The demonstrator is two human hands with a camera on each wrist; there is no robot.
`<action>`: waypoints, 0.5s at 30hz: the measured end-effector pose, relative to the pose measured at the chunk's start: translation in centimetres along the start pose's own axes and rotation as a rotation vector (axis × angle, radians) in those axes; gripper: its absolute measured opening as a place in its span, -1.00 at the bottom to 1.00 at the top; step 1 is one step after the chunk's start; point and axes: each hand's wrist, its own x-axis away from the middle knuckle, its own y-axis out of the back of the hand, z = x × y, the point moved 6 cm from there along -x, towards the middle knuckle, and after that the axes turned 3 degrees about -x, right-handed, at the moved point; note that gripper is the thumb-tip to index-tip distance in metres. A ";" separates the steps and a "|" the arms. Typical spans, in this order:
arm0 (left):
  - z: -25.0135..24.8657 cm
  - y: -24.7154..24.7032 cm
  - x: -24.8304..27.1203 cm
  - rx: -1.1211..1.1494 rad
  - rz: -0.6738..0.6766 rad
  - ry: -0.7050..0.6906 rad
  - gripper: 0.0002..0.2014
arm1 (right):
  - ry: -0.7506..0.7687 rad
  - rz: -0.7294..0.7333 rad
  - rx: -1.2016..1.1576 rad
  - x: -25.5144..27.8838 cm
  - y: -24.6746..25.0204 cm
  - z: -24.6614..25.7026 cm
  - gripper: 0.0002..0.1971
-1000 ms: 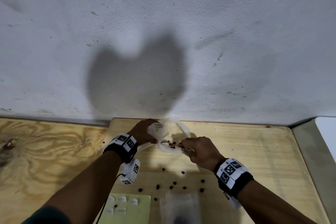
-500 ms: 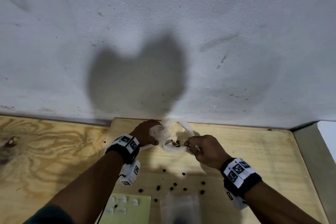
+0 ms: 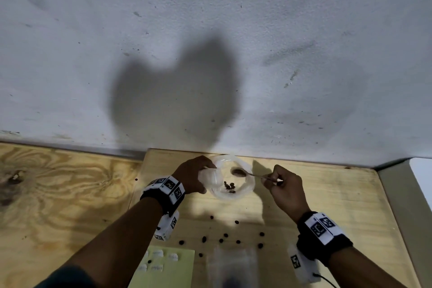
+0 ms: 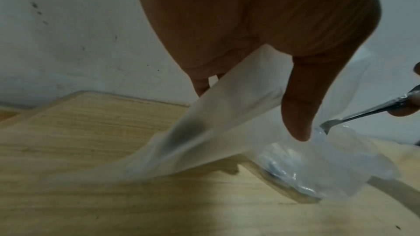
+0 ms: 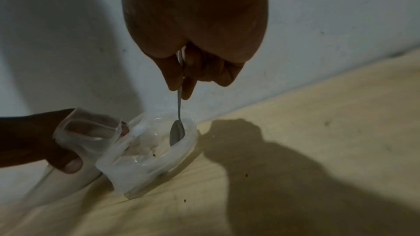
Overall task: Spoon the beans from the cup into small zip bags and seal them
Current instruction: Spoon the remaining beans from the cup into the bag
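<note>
Few beans [image 3: 229, 186] left in the cup [image 3: 243, 195], lower centre. Scooping step: right hand [image 3: 286, 190] pinched round spoon [image 3: 238, 172] inside cup, left hand [image 3: 191, 177] gripped zip bag [image 3: 210, 176] beside the rim. Next, probably: lift loaded spoon into bag mouth, kept spread.

Plywood table [image 3: 327, 194] carries the cup [image 3: 249, 188], scattered beans [image 3: 221, 240], a green sheet [image 3: 180, 271].

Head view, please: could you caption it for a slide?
Right hand dips spoon into cup; left hand holds zip bag beside it.
</note>
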 end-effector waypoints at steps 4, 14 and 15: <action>-0.2 -0.3 0.5 -0.048 -0.001 -0.053 -0.28 | -0.111 -0.019 -0.123 0.5 -0.2 -1.8 -0.58; 0.4 -0.6 0.2 -0.049 0.009 -0.023 -0.28 | -0.042 0.001 -0.124 1.2 0.1 -0.8 -0.61; 0.4 -0.6 0.1 -0.054 0.012 -0.021 -0.28 | -0.016 0.004 -0.100 1.4 -0.1 -0.5 -0.63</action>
